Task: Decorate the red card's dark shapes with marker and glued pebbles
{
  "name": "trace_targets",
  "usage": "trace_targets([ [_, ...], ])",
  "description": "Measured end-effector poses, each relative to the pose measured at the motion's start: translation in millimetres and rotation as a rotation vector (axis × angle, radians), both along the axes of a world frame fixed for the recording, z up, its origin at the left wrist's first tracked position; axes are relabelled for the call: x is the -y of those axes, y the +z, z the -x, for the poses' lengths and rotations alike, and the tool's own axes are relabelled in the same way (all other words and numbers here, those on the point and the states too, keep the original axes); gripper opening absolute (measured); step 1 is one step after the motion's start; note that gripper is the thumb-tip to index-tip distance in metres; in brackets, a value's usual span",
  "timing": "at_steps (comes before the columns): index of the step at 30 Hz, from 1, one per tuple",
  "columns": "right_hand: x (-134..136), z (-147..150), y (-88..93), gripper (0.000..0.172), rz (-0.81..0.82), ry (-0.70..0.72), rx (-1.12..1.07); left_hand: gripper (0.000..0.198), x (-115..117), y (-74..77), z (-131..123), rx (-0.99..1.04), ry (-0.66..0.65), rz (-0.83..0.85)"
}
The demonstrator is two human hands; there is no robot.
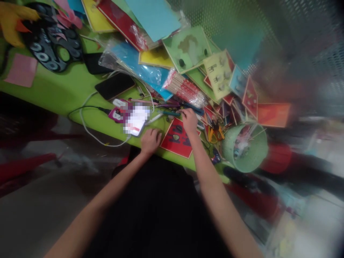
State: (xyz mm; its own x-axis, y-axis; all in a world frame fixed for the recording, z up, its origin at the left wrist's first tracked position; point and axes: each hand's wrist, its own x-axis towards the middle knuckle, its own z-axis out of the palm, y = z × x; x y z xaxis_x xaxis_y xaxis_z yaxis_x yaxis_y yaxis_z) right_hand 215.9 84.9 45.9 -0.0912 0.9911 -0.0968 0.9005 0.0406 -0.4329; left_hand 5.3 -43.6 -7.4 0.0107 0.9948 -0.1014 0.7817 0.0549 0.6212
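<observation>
My left hand (151, 140) rests on the table's near edge between a lit phone (137, 120) and a red card (170, 139). Its fingers are loosely bent and apart, with nothing visible in them. Over the upper part of the red card, my right hand (189, 120) has its thumb and fingertips pinched together; whatever they hold is too small to tell. Dark shapes and a small pale piece lie on the card. Just beyond the right fingertips are a teal pen-like stick (172, 112) and other thin sticks. Orange-handled pliers (215, 132) lie to the right of the card.
A green bucket (228, 150) with scraps inside stands at the table's right. Bagged sticks (185, 87) and decorated boards (188, 48) pile up at the back. A dark phone (115, 86), a white cable (85, 123) and a black mask (49, 53) lie leftward on the green table (64, 87).
</observation>
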Motion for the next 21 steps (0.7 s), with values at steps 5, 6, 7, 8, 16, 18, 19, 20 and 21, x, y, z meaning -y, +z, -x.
trace_targets([
  [5, -22.4, 11.0, -2.6, 0.036, 0.077, 0.078, 0.034, 0.037, 0.5, -0.8, -0.7, 0.002, -0.018, 0.043],
  [6, -25.1, 12.6, -2.5, 0.036, 0.092, 0.091, 0.063, 0.037, 0.6, -0.8, -0.7, -0.003, -0.021, 0.046],
  [7, -27.4, 14.2, -2.3, 0.036, 0.103, 0.102, 0.091, 0.037, 0.8, -0.8, -0.6, -0.008, -0.023, 0.047],
  [8, -29.1, 15.6, -2.1, 0.035, 0.107, 0.113, 0.116, 0.037, 0.9, -0.8, -0.6, -0.011, -0.026, 0.044],
  [16, -36.7, 30.0, -5.4, 0.021, 0.045, 0.129, 0.193, 0.035, 1.3, 1.2, -1.0, -0.027, -0.034, 0.002],
  [18, -37.3, 31.5, -5.8, 0.020, 0.041, 0.123, 0.204, 0.036, 1.2, 1.6, -1.5, -0.017, -0.031, 0.006],
  [19, -36.8, 31.0, -5.7, 0.020, 0.040, 0.118, 0.199, 0.036, 1.2, 1.3, -1.6, -0.011, -0.029, 0.010],
  [20, -35.7, 29.7, -5.4, 0.020, 0.038, 0.105, 0.182, 0.036, 1.2, 0.6, -1.6, -0.005, -0.026, 0.016],
  [21, -33.8, 27.6, -4.9, 0.020, 0.031, 0.083, 0.151, 0.036, 1.4, -0.4, -1.4, 0.000, -0.021, 0.024],
])
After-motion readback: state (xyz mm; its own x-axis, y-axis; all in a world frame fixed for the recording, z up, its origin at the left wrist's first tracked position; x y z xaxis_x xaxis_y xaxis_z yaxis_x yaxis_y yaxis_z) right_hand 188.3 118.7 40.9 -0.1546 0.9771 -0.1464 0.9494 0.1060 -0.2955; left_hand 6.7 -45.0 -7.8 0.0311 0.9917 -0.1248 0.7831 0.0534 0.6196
